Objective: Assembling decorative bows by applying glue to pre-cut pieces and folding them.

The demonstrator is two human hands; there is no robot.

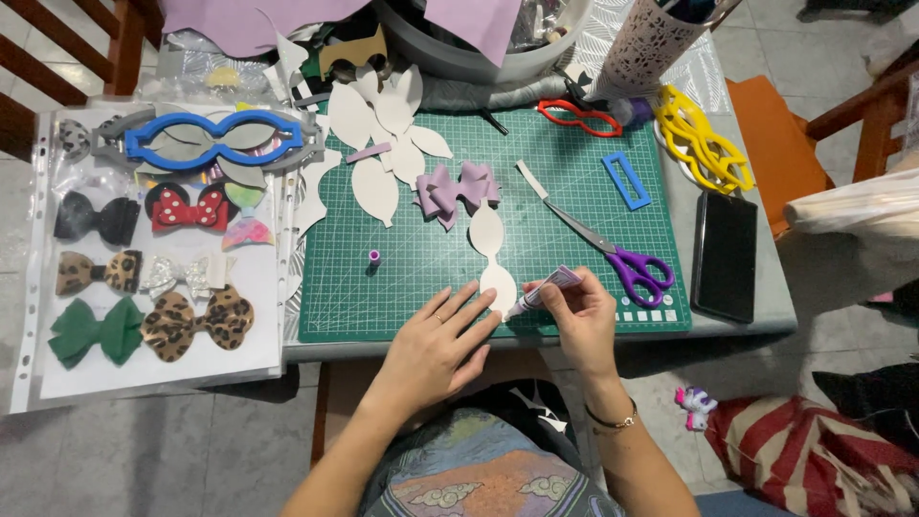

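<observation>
The grey tabletop [737,330] fills the upper half of the frame. At its centre lies a green gridded cutting mat [574,258]. On the left of the frame a clear plastic sheet [38,287] carries finished fabric bows: black, red with white dots, leopard-print, silver and dark green [94,332]. A blue plastic bow-shaped template [215,139] lies on a grey one at the upper left. At the upper right are a yellow plastic template [704,144] and a red one [579,117]. A black phone [725,254] rests at the right edge of the tabletop, just beside the mat.

The left hand [436,349], at lower centre, lies flat with fingers spread wide, its fingertips pressing the lower lobe of a white felt strip with rounded lobes [490,249] on the mat. The right hand [581,311], just beside it, is closed around a small glue tube with a purple body [544,289], tilted with its tip down at the strip's lower lobe.

Purple-handled scissors [622,258] lie shut on the mat above the right hand. A lilac fabric bow [458,190] sits just above the strip. White felt cut-outs [383,144] spread over the mat's upper left. A small purple cap [373,257] stands on the mat left of the strip.
</observation>
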